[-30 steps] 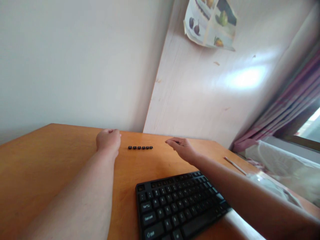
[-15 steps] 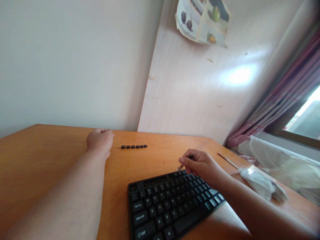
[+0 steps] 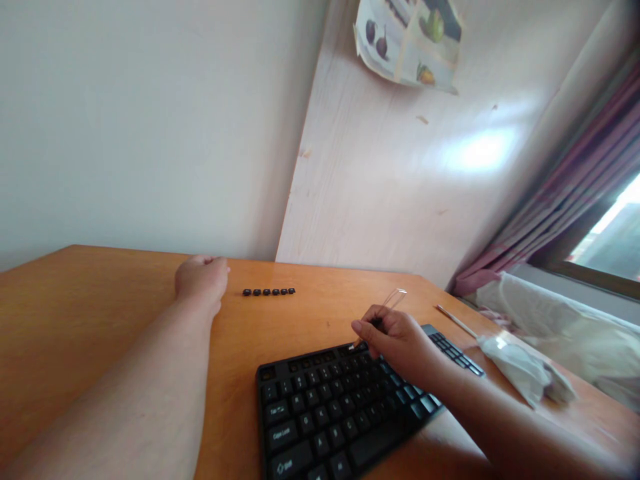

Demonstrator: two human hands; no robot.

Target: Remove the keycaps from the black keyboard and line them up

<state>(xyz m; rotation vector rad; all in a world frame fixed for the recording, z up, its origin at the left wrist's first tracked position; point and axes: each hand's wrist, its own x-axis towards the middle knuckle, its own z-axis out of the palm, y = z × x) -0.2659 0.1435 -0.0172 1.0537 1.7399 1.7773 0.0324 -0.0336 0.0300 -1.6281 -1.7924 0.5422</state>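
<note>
i'm watching the right hand (image 3: 393, 337), and it's pinching a wire tool (image 3: 379, 324) between thumb and fingers, one wire end poking up past the knuckles, the other pointing down at the keyboard (image 3: 345, 407). that keyboard is lying slantwise under the hand, stretching out to both sides of it, with gaps showing in its top row. here's where i'm worrying: the lower tip is sitting right by that row, and whether it's touching a key i can't tell. such slim wire could be skidding off and scratching a neighbouring key if the pinch is rolling even slightly. a sudden upward tug, i'm guessing, could be flinging a small piece away. and no hand is bracing the board, so a sideways push could be sliding it.

the left hand (image 3: 201, 279) is staying out of that job, well off to the left and further from me; its fingers are curling inward, but its front is facing away, so i can't tell whether they're gripping anything. just to its right, six black keycaps (image 3: 270, 292) are lying in a neat row on the desk (image 3: 125, 320), looking loose and light; a careless sweep of that hand could be scattering them. right of the right hand, a thin stick (image 3: 457, 321) and a plastic bag (image 3: 515, 367) are lying near; a wide swing could be snagging the bag.
</note>
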